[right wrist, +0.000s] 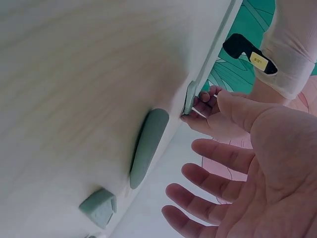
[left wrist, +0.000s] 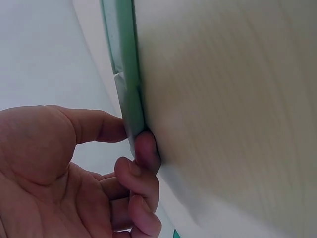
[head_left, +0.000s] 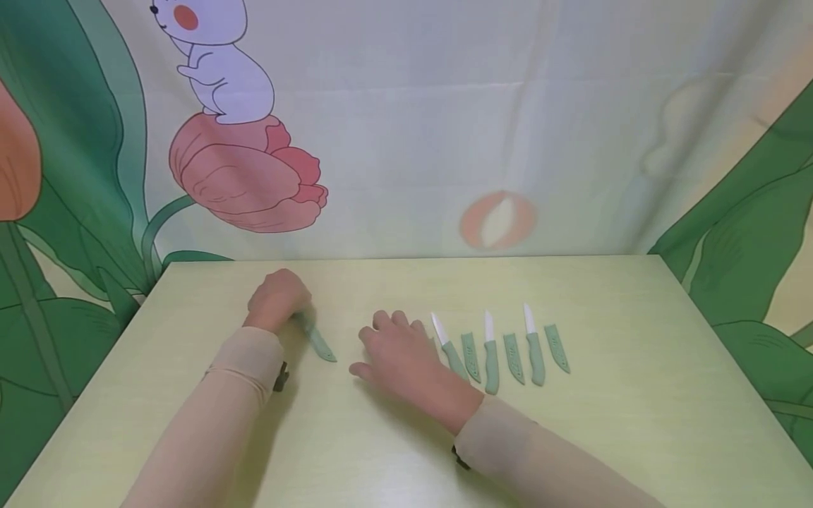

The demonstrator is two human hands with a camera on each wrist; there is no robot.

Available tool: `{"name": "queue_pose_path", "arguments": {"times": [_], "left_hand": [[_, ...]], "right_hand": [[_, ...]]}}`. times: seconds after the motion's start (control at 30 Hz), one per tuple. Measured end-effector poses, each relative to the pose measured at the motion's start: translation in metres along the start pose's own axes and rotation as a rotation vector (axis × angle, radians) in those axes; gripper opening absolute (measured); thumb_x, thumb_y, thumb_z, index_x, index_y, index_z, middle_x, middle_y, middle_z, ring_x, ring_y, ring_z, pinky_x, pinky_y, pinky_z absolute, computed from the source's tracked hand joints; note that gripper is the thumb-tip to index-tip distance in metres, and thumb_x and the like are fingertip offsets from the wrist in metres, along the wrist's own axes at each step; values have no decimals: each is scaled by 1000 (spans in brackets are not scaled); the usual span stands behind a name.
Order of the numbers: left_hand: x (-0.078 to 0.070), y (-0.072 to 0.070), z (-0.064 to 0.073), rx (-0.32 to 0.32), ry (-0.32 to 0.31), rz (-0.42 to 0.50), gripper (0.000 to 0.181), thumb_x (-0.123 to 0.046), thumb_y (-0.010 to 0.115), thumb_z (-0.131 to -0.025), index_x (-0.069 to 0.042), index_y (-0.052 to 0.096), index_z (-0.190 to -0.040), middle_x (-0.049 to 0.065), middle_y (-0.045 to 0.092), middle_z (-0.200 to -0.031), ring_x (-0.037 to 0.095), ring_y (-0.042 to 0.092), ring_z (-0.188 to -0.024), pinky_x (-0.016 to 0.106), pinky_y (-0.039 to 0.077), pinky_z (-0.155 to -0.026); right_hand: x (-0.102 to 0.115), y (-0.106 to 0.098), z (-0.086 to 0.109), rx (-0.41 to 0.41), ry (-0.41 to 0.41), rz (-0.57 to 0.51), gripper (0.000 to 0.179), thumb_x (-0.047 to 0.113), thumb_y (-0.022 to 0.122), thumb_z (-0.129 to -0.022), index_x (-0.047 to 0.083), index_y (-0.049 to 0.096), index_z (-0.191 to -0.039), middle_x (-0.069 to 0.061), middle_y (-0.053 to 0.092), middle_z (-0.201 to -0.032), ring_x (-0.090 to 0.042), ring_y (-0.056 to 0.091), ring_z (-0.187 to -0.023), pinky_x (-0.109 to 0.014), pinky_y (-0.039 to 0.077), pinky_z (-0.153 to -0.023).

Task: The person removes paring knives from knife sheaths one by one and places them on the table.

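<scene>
At the left of the table, my left hand (head_left: 277, 300) pinches the end of a green sheathed paring knife (head_left: 317, 343) between thumb and fingers. The left wrist view shows the seam where the knife's handle (left wrist: 131, 106) meets its sheath (left wrist: 119, 39). My right hand (head_left: 406, 353) hovers over the middle of the table, fingers spread and holding nothing. Beyond its palm, the right wrist view shows a rounded green handle (right wrist: 148, 148) and a green sheath (right wrist: 99, 207) on the table. In the head view the hand partly hides a green piece beside the row of knives.
Right of my right hand lie three bare paring knives with white blades: a left knife (head_left: 454, 358), a middle knife (head_left: 491, 363) and a right knife (head_left: 536, 356). Green sheaths alternate with them: one sheath (head_left: 471, 358), another sheath (head_left: 514, 358) and a last sheath (head_left: 557, 348). A printed curtain (head_left: 394, 155) hangs behind the table.
</scene>
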State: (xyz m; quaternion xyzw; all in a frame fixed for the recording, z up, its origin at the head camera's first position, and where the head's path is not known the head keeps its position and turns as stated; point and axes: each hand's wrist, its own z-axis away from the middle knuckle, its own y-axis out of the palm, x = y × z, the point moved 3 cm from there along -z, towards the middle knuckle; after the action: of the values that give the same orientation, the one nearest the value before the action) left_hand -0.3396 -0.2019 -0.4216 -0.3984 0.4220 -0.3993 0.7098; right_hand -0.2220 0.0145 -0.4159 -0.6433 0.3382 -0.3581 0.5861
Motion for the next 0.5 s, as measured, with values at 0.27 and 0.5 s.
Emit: {"name": "queue_pose_path", "arguments": {"times": [0.27, 0.5], "left_hand": [[-5, 3, 5, 4, 68, -26, 14, -10, 51, -93, -1, 59, -87, 16, 60, -92, 27, 56, -76, 36, 48, -65], [-15, 6, 12, 21, 113, -16, 16, -6, 51, -89, -5, 54, -73, 12, 59, -80, 20, 51, -63, 32, 45, -59]], "right_hand": [[11, 8, -16, 75, 18, 9, 42, 58, 71, -97, 17, 72, -106, 0, 53, -102, -23, 47, -90, -37, 42, -75], [20, 19, -31, 105, 46, 17, 40, 58, 71, -96, 18, 67, -95, -1, 54, -105, -23, 47, -93, -40, 43, -79]]}}
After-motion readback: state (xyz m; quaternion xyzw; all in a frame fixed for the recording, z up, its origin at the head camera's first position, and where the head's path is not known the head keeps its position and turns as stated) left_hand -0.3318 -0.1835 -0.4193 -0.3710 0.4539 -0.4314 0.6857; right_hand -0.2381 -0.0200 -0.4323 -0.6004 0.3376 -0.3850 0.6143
